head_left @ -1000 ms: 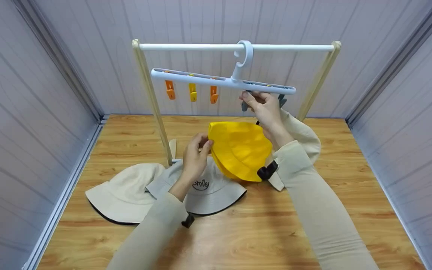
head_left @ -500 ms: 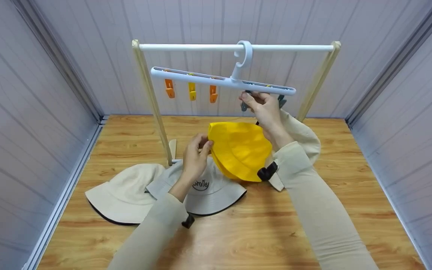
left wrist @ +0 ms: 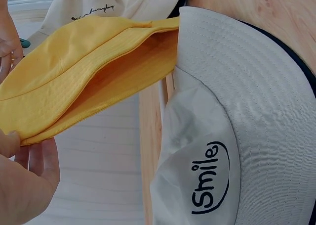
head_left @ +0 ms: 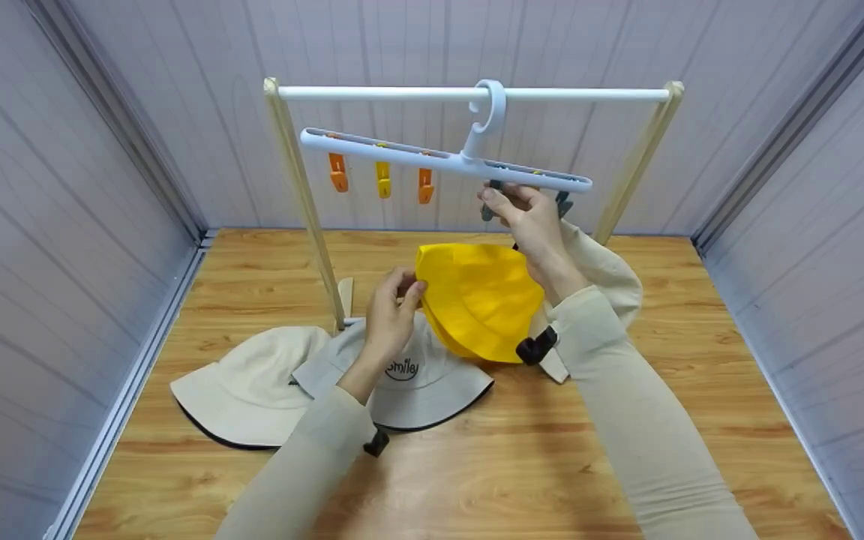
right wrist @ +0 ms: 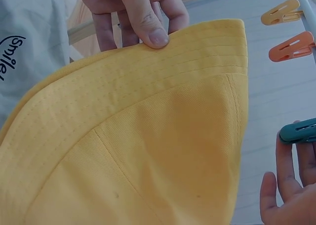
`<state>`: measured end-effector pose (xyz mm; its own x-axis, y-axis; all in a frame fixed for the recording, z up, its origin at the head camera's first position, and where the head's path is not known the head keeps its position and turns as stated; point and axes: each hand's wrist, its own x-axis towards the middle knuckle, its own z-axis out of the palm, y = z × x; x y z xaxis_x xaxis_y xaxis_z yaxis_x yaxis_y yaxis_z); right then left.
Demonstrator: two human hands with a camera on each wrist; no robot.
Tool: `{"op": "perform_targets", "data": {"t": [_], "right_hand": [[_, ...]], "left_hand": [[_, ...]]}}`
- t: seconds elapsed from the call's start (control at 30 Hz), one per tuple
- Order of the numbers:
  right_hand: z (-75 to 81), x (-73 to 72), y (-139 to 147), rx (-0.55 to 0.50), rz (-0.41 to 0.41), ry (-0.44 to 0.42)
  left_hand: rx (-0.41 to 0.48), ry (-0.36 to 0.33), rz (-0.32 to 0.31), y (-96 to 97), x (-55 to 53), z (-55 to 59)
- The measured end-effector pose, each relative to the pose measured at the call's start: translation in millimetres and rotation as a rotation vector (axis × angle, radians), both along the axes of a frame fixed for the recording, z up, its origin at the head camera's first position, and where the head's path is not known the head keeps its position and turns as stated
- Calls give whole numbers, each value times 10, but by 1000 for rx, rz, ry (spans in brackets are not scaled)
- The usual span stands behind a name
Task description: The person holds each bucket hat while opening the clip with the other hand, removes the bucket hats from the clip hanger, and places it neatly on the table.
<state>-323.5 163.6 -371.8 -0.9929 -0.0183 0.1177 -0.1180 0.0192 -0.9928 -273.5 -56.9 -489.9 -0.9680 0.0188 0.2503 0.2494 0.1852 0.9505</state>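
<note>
In the head view my left hand (head_left: 393, 311) pinches the brim edge of a yellow bucket hat (head_left: 481, 300), holding it off the floor with the brim folded together. The left wrist view shows the hat (left wrist: 94, 71) from its brim side, with a gap between the two layers. Above it my right hand (head_left: 533, 221) grips a dark green clothes peg (right wrist: 298, 132) under the right half of a pale blue clip hanger (head_left: 394, 154). The hanger hooks over a white rail and tilts down to the right. A cream hat (head_left: 603, 270) hangs behind my right wrist.
Two orange pegs (head_left: 337, 174) and a yellow peg (head_left: 383, 181) hang from the hanger's left half. The rail (head_left: 379, 94) spans two wooden posts. A grey "Smile" hat (head_left: 432, 390) and a cream hat (head_left: 252, 390) lie on the wood-patterned surface (head_left: 492, 480).
The hanger's left end has risen slightly, carrying its orange and yellow pegs up. Both hands and the yellow hat stay almost where they were.
</note>
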Motion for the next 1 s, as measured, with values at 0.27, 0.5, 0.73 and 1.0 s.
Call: {"op": "perform_targets", "data": {"t": [0.27, 0.5, 0.73, 1.0], "right_hand": [[-32, 23, 11, -19, 37, 10], [-94, 35, 40, -41, 64, 61], [-173, 103, 105, 27, 53, 124], [-267, 238, 275, 76, 56, 76]], "left_hand": [[7, -1, -5, -3, 2, 2], [15, -1, -8, 3, 0, -4], [24, 4, -3, -9, 0, -25], [34, 14, -1, -18, 13, -41]]}}
